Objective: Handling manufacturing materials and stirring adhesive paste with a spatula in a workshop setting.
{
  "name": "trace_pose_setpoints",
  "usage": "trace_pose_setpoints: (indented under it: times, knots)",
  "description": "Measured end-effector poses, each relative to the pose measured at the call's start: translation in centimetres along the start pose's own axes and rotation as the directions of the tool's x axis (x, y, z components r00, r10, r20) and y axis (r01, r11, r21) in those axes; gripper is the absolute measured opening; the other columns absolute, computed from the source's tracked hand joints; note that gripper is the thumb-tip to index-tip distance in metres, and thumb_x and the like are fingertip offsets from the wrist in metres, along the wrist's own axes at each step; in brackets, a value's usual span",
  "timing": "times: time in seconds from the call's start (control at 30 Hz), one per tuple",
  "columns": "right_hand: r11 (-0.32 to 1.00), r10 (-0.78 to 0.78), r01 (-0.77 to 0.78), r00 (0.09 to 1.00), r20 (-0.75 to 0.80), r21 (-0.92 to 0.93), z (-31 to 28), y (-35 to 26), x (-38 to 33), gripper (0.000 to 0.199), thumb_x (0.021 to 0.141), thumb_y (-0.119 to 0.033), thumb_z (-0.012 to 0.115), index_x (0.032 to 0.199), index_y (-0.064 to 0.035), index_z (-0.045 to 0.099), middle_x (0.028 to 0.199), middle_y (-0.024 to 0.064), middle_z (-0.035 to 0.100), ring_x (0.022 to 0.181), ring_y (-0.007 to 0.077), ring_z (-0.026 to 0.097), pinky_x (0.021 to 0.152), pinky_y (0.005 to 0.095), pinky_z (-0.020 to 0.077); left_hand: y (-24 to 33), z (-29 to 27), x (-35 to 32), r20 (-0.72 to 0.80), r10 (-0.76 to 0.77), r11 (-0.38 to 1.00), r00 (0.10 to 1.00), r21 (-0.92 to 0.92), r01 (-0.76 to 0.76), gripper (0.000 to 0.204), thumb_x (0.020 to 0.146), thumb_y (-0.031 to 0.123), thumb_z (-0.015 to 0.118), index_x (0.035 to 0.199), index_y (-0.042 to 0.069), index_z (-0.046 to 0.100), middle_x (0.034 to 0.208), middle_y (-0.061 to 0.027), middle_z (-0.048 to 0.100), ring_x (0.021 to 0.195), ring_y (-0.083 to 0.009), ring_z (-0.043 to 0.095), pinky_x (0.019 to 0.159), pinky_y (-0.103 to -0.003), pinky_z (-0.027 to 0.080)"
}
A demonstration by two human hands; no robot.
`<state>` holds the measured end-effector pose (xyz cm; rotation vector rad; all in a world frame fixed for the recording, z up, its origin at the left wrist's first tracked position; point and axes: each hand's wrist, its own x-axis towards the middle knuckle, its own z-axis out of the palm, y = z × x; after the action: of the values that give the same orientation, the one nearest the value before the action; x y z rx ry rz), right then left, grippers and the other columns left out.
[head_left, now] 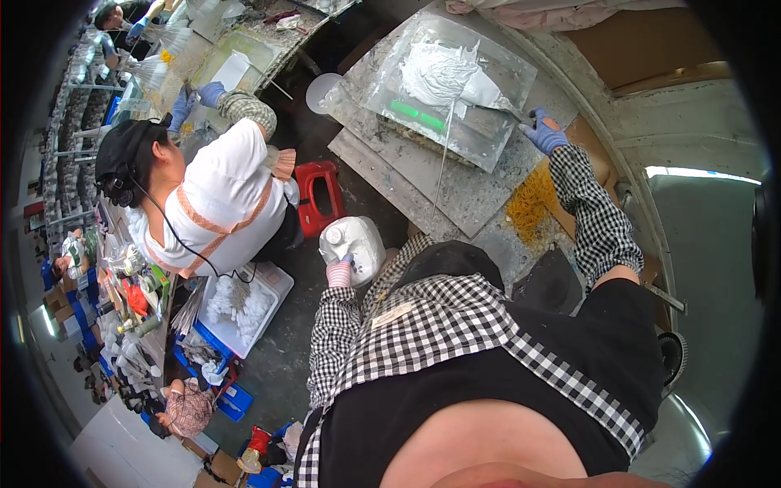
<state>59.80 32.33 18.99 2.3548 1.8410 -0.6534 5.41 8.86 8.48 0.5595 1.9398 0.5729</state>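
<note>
My left hand (338,273), in a striped glove, grips a white plastic jug (364,241) with a round cap, low by my left side. My right hand (546,132), in a bluish glove, is at the right corner of a clear plastic tray (488,150). Its fingers look spread, and nothing shows in them. A thick heap of white paste (435,71) lies in the tray. Along the paste's right edge lies a dark flat tool (500,108), its end close to my right fingers. A thin rod (443,159) leans over the tray's front edge.
Yellow stringy material (530,205) lies on the stained worktable (366,122). A red stool (318,195) stands at left, beside a co-worker (215,191) in white at another bench. A white bin (264,305) stands behind the co-worker. A round white container (324,93) sits by the table's left corner.
</note>
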Motion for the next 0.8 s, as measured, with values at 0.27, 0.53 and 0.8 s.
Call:
trace_pose_setpoints:
  times: [0.27, 0.53, 0.8]
  knots:
    - [0.973, -0.217, 0.201, 0.964, -0.150, -0.117, -6.9, -4.5, -1.8, 0.045, 0.083, -0.050, 0.052, 0.103, -0.0103, 0.058, 0.093, 0.0176, 0.064, 0.088, 0.0350, 0.061, 0.078, 0.0434, 0.0469, -2.8, 0.6, 2.2, 0.031, -0.023, 1.000, 0.999, 0.010, 0.022, 0.040, 0.076, 0.026, 0.065, 0.098, -0.008, 0.062, 0.079, -0.0114, 0.063, 0.066, -0.0188, 0.058, 0.062, -0.031, 0.047]
    - [0.883, -0.415, 0.337, 0.885, -0.210, -0.326, -10.4, -10.3, -0.4, 0.038, 0.082, -0.048, 0.054, 0.091, -0.0117, 0.063, 0.080, 0.0136, 0.065, 0.077, 0.0324, 0.063, 0.070, 0.0425, 0.0495, -4.3, 0.8, 2.9, 0.017, 0.011, 0.996, 1.000, 0.090, -0.012, 0.037, 0.076, 0.025, 0.066, 0.096, -0.005, 0.064, 0.081, -0.0114, 0.065, 0.070, -0.0196, 0.060, 0.066, -0.031, 0.047]
    - [0.821, -0.515, 0.422, 0.839, -0.178, -0.384, -10.6, -15.0, 3.4, 0.042, 0.079, -0.051, 0.054, 0.087, -0.0121, 0.066, 0.080, 0.0121, 0.066, 0.076, 0.0298, 0.064, 0.070, 0.0408, 0.0503, -2.6, 0.8, 1.3, 0.007, -0.004, 0.998, 1.000, 0.068, 0.003, 0.040, 0.075, 0.026, 0.065, 0.099, -0.007, 0.063, 0.084, -0.0126, 0.065, 0.073, -0.0202, 0.060, 0.068, -0.032, 0.048]
